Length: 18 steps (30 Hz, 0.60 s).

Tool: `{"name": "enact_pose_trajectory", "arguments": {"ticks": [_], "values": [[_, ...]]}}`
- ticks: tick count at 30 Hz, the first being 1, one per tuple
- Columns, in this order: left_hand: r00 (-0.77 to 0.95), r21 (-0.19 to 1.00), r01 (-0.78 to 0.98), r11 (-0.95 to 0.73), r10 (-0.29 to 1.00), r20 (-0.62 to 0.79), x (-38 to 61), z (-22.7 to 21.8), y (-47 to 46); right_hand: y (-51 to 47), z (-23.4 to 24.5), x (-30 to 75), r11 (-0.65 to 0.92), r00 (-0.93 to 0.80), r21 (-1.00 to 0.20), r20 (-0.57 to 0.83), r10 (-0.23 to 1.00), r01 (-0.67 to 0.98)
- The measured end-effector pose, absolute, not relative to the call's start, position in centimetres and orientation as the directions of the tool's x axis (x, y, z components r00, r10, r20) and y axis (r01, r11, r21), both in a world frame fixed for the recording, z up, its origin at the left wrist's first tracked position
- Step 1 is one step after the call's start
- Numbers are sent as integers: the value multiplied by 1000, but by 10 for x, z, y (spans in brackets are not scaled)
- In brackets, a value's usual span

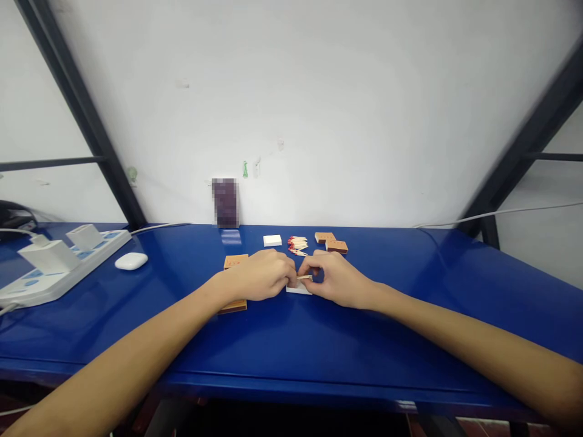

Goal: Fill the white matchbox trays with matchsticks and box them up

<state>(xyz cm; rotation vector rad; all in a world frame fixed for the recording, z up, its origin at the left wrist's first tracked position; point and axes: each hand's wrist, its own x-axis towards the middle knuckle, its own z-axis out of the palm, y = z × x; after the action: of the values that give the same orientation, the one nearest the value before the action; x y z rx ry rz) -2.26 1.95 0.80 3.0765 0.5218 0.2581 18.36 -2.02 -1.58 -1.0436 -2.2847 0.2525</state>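
My left hand (268,274) and my right hand (339,280) meet over a small white matchbox tray (299,290) on the blue table. A few matchsticks (305,277) lie sideways just above the tray, their right ends between the thumb and fingers of my right hand. The curled fingers of my left hand close at the left end of these sticks and hide it, so what they grip is unclear. Beyond my hands lies a loose pile of red-tipped matches (298,243). Partly behind my left hand and wrist are an orange matchbox (235,261) and another matchbox (234,306).
A white matchbox tray (272,240) sits left of the pile; two orange matchboxes (325,237) (337,246) are to its right. At the left are a white earbud case (131,261) and a power strip (109,241) with plugs. A pixelated dark rectangle (226,203) stands against the wall.
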Motion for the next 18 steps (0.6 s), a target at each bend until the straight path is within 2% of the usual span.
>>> {"name": "enact_pose_trajectory", "arguments": {"ticks": [2, 9, 18], "values": [[929, 44, 336, -941, 338, 152, -23, 7, 21, -20, -14, 184, 673, -524, -390, 427, 737, 629], [931, 96, 322, -942, 333, 151, -24, 4, 22, -16, -14, 188, 650, -560, -457, 334, 758, 607], [906, 146, 358, -922, 381, 183, -23, 8, 17, -13, -19, 192, 669, -598, -512, 327, 732, 539]]}}
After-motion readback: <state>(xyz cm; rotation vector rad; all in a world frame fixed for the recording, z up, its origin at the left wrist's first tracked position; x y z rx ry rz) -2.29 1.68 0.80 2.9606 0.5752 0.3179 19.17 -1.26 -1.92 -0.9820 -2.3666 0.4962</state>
